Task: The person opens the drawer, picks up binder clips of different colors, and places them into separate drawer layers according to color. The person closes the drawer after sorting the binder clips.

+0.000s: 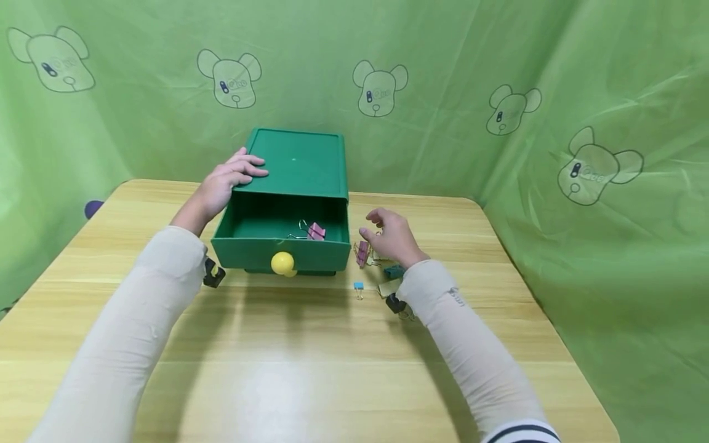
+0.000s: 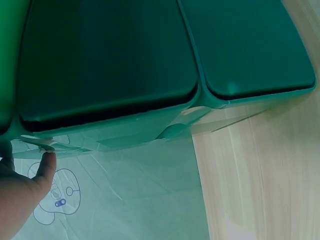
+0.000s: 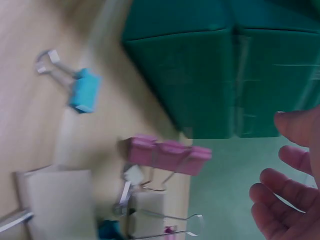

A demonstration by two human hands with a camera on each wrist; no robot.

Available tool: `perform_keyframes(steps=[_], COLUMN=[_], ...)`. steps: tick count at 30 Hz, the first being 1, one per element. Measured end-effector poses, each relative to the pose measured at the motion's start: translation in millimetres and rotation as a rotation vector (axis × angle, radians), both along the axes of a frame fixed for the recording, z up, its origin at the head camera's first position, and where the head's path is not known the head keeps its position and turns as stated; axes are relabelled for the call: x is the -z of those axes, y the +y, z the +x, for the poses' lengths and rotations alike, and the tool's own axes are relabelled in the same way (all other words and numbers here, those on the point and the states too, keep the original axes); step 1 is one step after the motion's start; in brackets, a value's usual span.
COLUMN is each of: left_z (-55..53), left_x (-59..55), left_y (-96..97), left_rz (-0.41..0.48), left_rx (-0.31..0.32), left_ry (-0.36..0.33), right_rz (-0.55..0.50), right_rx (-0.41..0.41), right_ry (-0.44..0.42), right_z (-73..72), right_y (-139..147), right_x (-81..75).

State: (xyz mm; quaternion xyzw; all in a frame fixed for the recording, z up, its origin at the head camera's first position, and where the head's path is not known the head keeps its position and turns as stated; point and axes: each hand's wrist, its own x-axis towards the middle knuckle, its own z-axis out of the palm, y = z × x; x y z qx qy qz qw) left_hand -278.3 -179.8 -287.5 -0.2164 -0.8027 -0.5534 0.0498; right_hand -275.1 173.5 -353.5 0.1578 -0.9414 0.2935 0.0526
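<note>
A green drawer box point(image 1: 299, 161) stands on the table with its drawer point(image 1: 244, 252) pulled out. Inside the drawer lies a pink binder clip point(image 1: 316, 231). My left hand point(image 1: 221, 181) rests on the box's top left edge, fingers spread over the lid; the left wrist view shows its thumb point(image 2: 46, 170) at the box's side. Beside the drawer's right side, my right hand point(image 1: 390, 237) hovers with loosely bent fingers and nothing in them. Close by is another pink binder clip point(image 3: 170, 155), with a blue binder clip point(image 3: 85, 91) nearer the table's front.
More binder clips lie under and around the right forearm, among them a black one point(image 1: 396, 303) and a dark green one point(image 1: 394, 271). A yellow knob point(image 1: 282, 263) sticks out of the drawer front. Green cloth point(image 1: 443, 160) hangs behind the table point(image 1: 310, 381).
</note>
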Motion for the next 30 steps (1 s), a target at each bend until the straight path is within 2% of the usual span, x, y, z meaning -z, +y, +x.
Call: perform_keyframes(steps=[5, 8, 15, 23, 30], left_z=[0.0, -0.5, -0.3, 0.0, -0.7], left_x=[1.0, 1.1, 0.9, 0.5, 0.8], left_y=[0.7, 1.2, 0.8, 0.6, 0.6], left_rz=[0.002, 0.003, 0.004, 0.014, 0.023], left_rx=[-0.002, 0.002, -0.001, 0.001, 0.005], left_ry=[-0.01, -0.009, -0.003, -0.004, 0.0], right_rz=[0.052, 0.067, 0.108, 0.118, 0.127], right_rx=[-0.019, -0.018, -0.022, -0.052, -0.07], right_ry=[-0.052, -0.053, -0.04, -0.105, -0.119], right_z=[0.4, 0.3, -2.1, -4.1, -4.9], right_y=[-0.3, -0.7, -0.5, 2.1, 2.3], right_x=[11.5, 15.9, 22.2, 29.1, 32.7])
